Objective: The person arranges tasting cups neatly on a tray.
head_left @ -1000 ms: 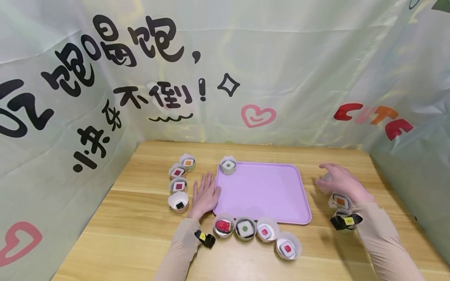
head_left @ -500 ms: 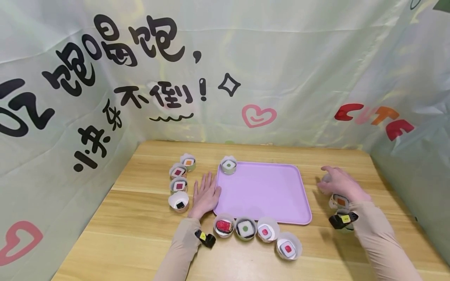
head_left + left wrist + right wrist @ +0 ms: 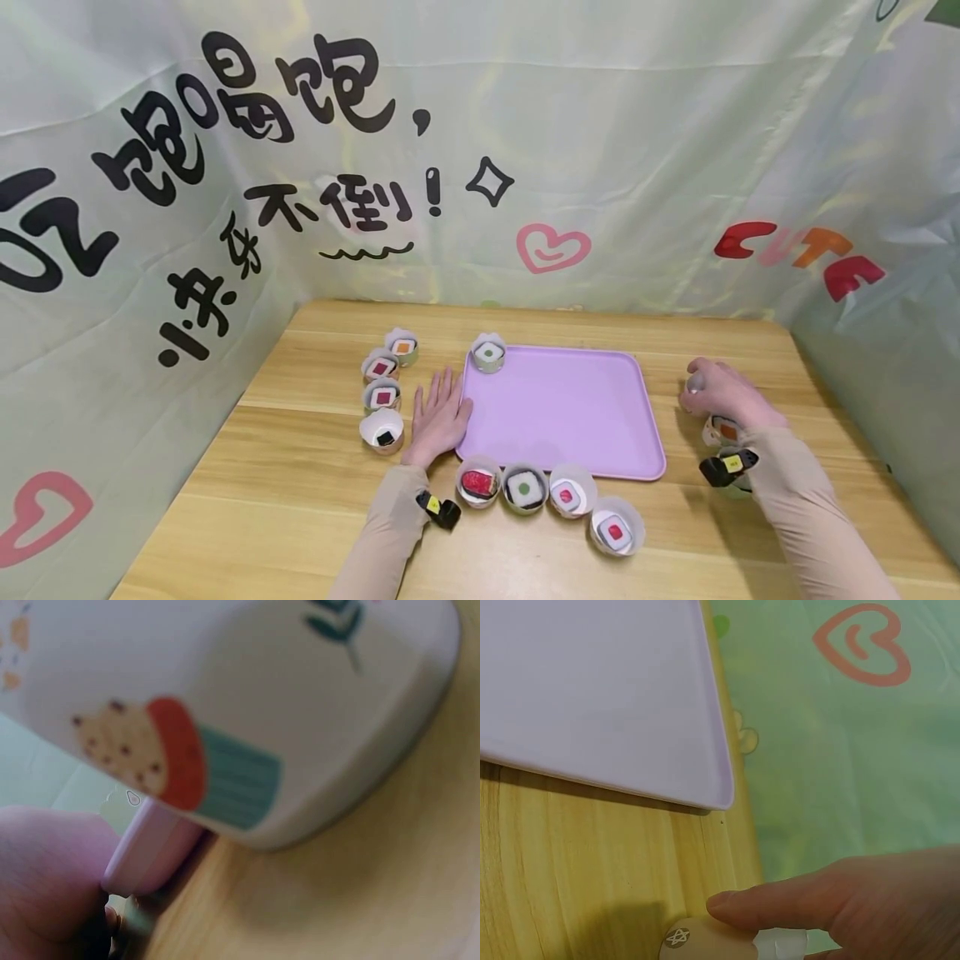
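My left hand point(image 3: 437, 423) lies flat on the wooden table, fingers spread, against the left edge of a purple tray point(image 3: 562, 412). To the tray's right, my right hand point(image 3: 731, 396) grips a small paper cup point(image 3: 696, 382). The right wrist view shows its thumb pressed on that beige cup point(image 3: 705, 941), which has a star mark; its contents are hidden. A paper cup with a white, green-centred sushi piece point(image 3: 489, 352) stands on the tray's far left corner. In the left wrist view, a cup with a cupcake print point(image 3: 240, 675) fills the foreground.
Several sushi cups line the left side, among them one with a black piece point(image 3: 382, 432). Along the tray's front edge stand several more, such as one with a red piece point(image 3: 478, 484). Below my right hand, a cup with an orange-centred piece point(image 3: 724, 431) is partly covered.
My right hand has shifted slightly, its fingers drawing in closer around the cup. The left hand, the tray and the other cups look unmoved.
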### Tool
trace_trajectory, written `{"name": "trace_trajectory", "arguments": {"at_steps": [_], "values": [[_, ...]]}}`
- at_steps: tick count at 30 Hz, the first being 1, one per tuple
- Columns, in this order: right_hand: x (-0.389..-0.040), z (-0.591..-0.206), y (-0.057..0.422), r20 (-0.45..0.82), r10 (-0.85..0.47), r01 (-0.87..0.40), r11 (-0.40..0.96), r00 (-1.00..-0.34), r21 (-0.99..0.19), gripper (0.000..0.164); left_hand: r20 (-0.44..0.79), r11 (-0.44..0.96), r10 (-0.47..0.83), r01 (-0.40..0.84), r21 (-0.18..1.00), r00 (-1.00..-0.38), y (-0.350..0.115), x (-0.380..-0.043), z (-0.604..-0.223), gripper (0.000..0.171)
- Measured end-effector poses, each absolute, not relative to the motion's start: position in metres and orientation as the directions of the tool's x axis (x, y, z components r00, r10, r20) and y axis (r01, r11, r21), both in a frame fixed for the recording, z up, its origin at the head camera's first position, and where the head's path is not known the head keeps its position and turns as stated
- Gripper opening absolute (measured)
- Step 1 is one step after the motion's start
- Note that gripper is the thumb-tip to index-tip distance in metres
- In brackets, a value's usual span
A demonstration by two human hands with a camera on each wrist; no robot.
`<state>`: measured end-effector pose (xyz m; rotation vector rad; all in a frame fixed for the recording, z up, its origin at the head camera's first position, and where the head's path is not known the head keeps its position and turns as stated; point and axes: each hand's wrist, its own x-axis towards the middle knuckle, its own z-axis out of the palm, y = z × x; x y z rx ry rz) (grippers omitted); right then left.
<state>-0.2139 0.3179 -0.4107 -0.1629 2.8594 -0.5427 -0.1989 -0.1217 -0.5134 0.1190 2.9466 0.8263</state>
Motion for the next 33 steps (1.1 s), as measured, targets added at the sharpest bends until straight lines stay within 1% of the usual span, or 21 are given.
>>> {"name": "trace_trajectory", "arguments": {"at_steps": [9,13,23,33], "values": [[-0.2183,-0.4154,0.3202,-0.179,-0.157,-0.086,0.932,-0.971,-0.352,0.051,-0.058,0.853,0.097,0.053,0.519,-0.994,-0.1214,-0.1994,-0.514,0.059],[-0.2175,-0.4158,0.3201,-0.165,-0.151,-0.086,0.934,-0.975,-0.347,0.047,-0.058,0.852,0.097,0.053,0.521,-0.994,-0.1212,-0.1992,-0.5141,0.059],[-0.2161,-0.4117,0.3162,-0.134,-0.136,-0.083,0.937,-0.982,-0.34,0.042,-0.061,0.852,0.097,0.051,0.521,-0.993,-0.1207,-0.199,-0.5129,0.059],[-0.2134,-0.4074,0.3125,-0.109,-0.139,-0.095,0.938,-0.984,-0.333,0.045,-0.064,0.854,0.093,0.046,0.519,-0.994,-0.1214,-0.1994,-0.5123,0.059]]}}
